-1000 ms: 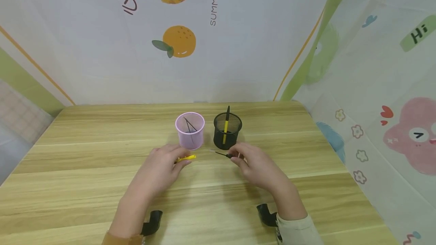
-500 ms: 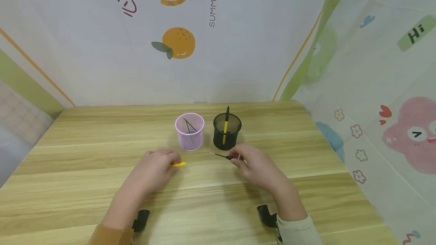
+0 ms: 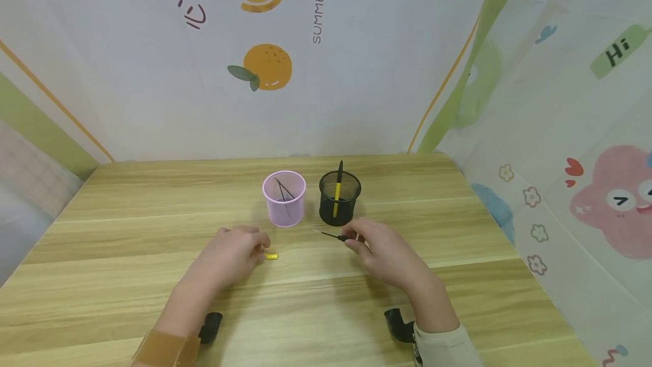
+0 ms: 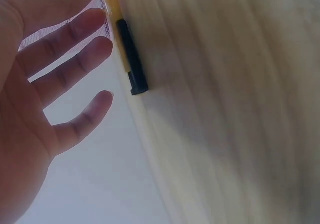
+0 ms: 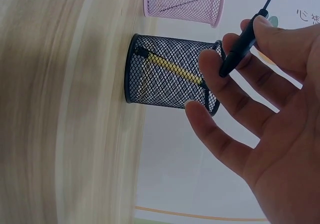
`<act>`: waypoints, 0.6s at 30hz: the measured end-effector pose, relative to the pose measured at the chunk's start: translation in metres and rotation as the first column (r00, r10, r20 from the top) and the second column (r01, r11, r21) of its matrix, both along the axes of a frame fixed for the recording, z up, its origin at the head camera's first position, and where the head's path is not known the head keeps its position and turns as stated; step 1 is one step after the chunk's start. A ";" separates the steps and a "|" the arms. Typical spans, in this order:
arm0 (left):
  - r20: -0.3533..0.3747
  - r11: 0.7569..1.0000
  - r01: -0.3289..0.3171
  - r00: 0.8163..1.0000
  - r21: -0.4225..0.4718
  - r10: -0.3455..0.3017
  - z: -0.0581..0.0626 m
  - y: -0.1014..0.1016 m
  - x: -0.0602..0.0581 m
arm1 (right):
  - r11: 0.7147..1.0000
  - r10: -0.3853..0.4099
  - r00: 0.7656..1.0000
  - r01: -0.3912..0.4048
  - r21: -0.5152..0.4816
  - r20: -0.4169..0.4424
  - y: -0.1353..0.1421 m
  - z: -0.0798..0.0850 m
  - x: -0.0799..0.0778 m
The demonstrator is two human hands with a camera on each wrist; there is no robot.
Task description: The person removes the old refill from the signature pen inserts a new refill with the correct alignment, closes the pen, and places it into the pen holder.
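In the head view my left hand (image 3: 235,255) is low over the table, thumb and index at a yellow pen barrel (image 3: 272,256) whose yellow end sticks out past the fingertips. The left wrist view shows the barrel's black clip (image 4: 132,56) close against the wood, with the other fingers spread. My right hand (image 3: 374,247) pinches a black pen grip section (image 5: 243,45) between thumb and fingers. From it a thin dark refill (image 3: 329,234) points left. A black mesh cup (image 3: 338,212) stands just beyond the right hand, holding a yellow-and-black pen (image 3: 338,187).
Left of the black cup stands a pink-purple mesh cup (image 3: 286,213) with thin black sticks (image 3: 284,188) inside. The wooden table (image 3: 142,208) ends at a printed white cloth (image 3: 367,72) behind, and more patterned cloth hangs at the right.
My left hand has moved left and toward me with the yellow barrel, away from the purple cup and down to the table. The right hand stays nearly still with the black piece.
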State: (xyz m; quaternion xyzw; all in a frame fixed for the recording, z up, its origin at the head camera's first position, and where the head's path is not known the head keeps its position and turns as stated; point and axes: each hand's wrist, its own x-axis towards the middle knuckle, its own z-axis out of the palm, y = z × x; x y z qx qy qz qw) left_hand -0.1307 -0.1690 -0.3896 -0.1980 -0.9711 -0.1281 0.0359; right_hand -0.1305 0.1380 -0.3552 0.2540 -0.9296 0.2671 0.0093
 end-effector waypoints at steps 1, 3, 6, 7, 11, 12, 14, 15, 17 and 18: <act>-0.003 1.000 0.001 1.000 0.001 -0.001 0.001 -0.001 0.000 | 1.000 0.000 1.000 0.000 0.001 -0.002 0.000 0.000 0.000; -0.010 1.000 0.001 1.000 0.002 -0.001 0.002 -0.002 0.000 | 1.000 0.001 1.000 -0.001 0.001 -0.002 0.000 0.000 0.000; -0.017 1.000 -0.001 1.000 -0.003 0.001 0.004 -0.005 -0.001 | 1.000 0.001 1.000 -0.001 0.001 -0.002 -0.001 0.000 0.000; -0.015 1.000 -0.002 1.000 -0.002 0.002 0.004 -0.005 -0.001 | 1.000 0.001 1.000 -0.001 0.002 -0.002 -0.001 -0.001 0.000; 0.013 1.000 -0.005 1.000 -0.002 0.005 0.005 -0.009 -0.001 | 1.000 0.003 1.000 -0.003 0.004 -0.002 -0.001 -0.001 0.000; 0.022 1.000 -0.003 1.000 -0.002 0.003 0.005 -0.009 -0.001 | 1.000 0.004 1.000 -0.004 0.003 -0.001 -0.001 -0.001 0.000; 0.033 1.000 -0.002 0.999 -0.008 0.003 0.004 -0.010 0.000 | 1.000 0.004 1.000 -0.004 0.001 0.000 -0.001 -0.001 0.001; 0.036 1.000 -0.004 0.999 -0.009 0.004 0.004 -0.011 0.000 | 1.000 0.004 1.000 -0.004 0.001 0.001 -0.001 -0.001 0.001; 0.043 1.000 -0.002 0.999 -0.007 0.002 0.004 -0.011 0.000 | 1.000 0.003 1.000 -0.003 0.002 0.000 -0.001 -0.001 0.001; 0.042 1.000 -0.001 0.999 -0.008 0.002 0.003 -0.011 0.000 | 1.000 0.002 1.000 -0.002 0.004 -0.001 -0.001 -0.002 0.000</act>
